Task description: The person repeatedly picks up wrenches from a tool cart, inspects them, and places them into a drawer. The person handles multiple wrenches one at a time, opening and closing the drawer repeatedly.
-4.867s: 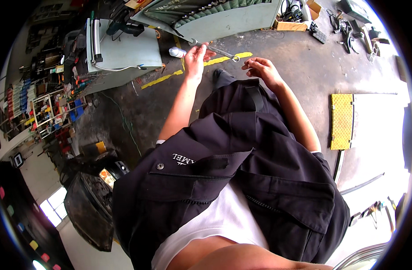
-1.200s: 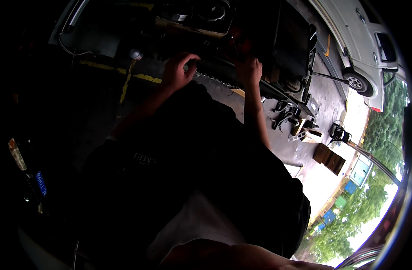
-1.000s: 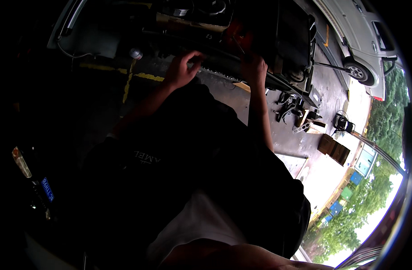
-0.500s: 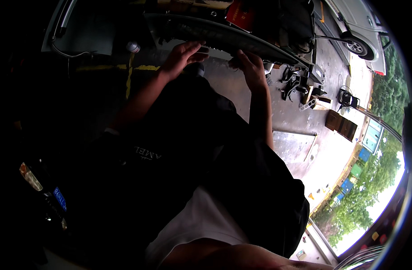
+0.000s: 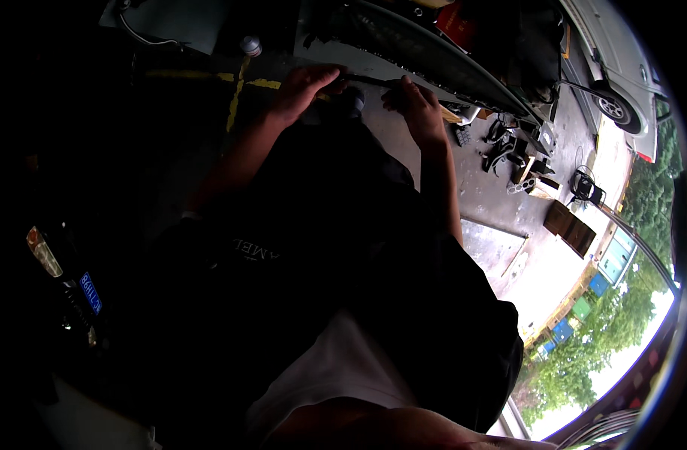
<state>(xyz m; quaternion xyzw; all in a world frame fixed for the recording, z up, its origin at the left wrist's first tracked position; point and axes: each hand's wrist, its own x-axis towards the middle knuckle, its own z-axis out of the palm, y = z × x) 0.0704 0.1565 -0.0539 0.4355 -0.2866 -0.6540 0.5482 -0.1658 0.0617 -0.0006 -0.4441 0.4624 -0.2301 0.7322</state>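
View's swung since the last frame: white bottle (image 5: 250, 46) now farther out, ahead-left of left hand (image 5: 306, 91). That hand's curled nearly closed on the left end of a dark bar (image 5: 372, 79). Bar spans between both hands; probably stiff metal, modest weight, slick if oily, best held mid-shaft. Right hand (image 5: 418, 107) half-curled, thumb at bar's right end; can't tell if gripping. Black parts (image 5: 499, 159) off to its right.

- single head cam, left one of a side-by-side fisheye pair, aimed down the wearer's own front
- white shirt (image 5: 328, 364) and dark jacket (image 5: 343, 255) are right up close, filling the lower middle
- left hand (image 5: 304, 96) and right hand (image 5: 418, 109) sit farther out near the top, floor (image 5: 474, 176) beyond
- wide enough to grab the distant car (image 5: 624, 56) and trees (image 5: 579, 371) at right, bent toward the rim
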